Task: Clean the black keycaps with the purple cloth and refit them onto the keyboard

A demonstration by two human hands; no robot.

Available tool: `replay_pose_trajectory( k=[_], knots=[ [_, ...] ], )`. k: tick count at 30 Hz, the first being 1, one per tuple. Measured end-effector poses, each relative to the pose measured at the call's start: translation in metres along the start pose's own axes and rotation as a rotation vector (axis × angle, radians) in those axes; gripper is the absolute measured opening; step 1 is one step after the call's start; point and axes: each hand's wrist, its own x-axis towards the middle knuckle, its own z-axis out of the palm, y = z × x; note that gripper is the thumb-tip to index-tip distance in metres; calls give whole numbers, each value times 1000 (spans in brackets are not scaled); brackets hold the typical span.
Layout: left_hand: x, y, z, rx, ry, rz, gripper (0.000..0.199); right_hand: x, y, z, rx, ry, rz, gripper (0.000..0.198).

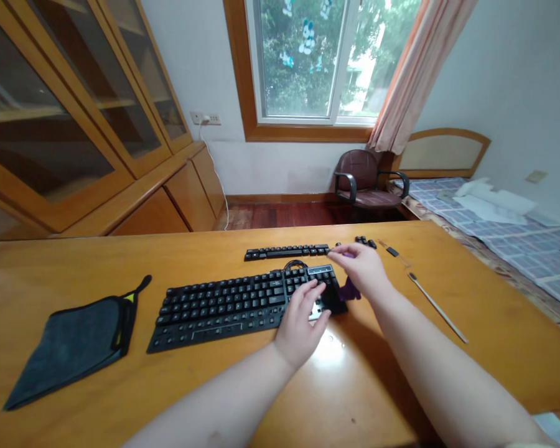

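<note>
A black keyboard (pixel 224 305) lies on the wooden table, its front row and part of its number pad without keycaps. My left hand (pixel 301 323) rests over the number pad, fingers apart and holding nothing. Past the keyboard's right end, my right hand (pixel 359 267) is closed, with a crumpled-looking purple thing (pixel 350 290) hanging below the palm; its kind is unclear. Those pinched fingertips reach the right end of a row of loose black keycaps (pixel 287 252) behind the keyboard. Whether a keycap is between them is too small to tell.
More keycaps (pixel 366 241) sit behind my right hand. To the right lie a small dark block (pixel 392 252) and a thin brush (pixel 437 308). A folded dark grey cloth (pixel 84 333) is at the left. Beyond the table stands a brown armchair (pixel 361 177).
</note>
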Motion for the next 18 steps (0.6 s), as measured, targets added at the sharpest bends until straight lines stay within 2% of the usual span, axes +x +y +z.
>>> replay_pose_trajectory(
  k=[3, 5, 11, 18],
  knots=[
    [2, -4, 3, -60, 16, -57, 51, -44, 9, 22, 145, -99, 39, 21],
    [3, -7, 3, -105, 17, -112, 45, -58, 20, 30, 181, -116, 74, 22],
    [8, -17, 0, -172, 17, -187, 24, -58, 41, 35, 184, -152, -7, 18],
    [6, -16, 2, -208, 26, -227, 25, -59, 42, 37, 209, -195, 4, 19]
  ],
)
